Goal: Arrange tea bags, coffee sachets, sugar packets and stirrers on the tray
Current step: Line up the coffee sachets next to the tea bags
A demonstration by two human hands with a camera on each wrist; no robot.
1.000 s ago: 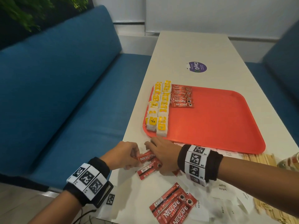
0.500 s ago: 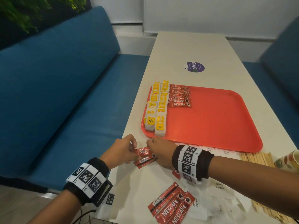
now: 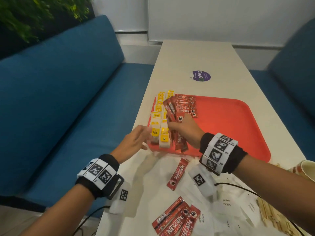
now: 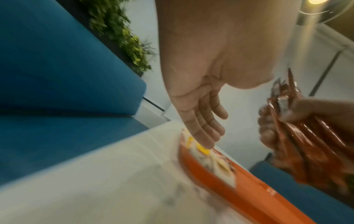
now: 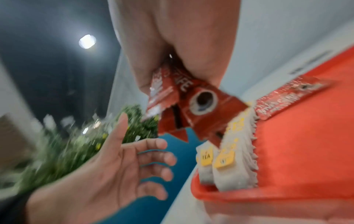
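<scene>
Right hand (image 3: 185,132) grips a bunch of Nescafe sachets (image 3: 172,116) just over the tray's (image 3: 238,126) tea bags (image 3: 159,132); left hand (image 3: 134,142) is empty w/ fingers loose. Imo lay them flat beside the existing sachet row (image 3: 186,106), same direction, w/o bumping the tea.

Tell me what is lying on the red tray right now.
On the tray: two rows of tea bags and a stack of coffee sachets. The right hand hides part.

a long white table (image 3: 196,55) stands between two blue sofas (image 3: 59,92). the wall (image 3: 213,16) behind is white. green leafy plants (image 3: 34,12) hang over the left sofa. a round light (image 5: 87,41) shines above.
</scene>
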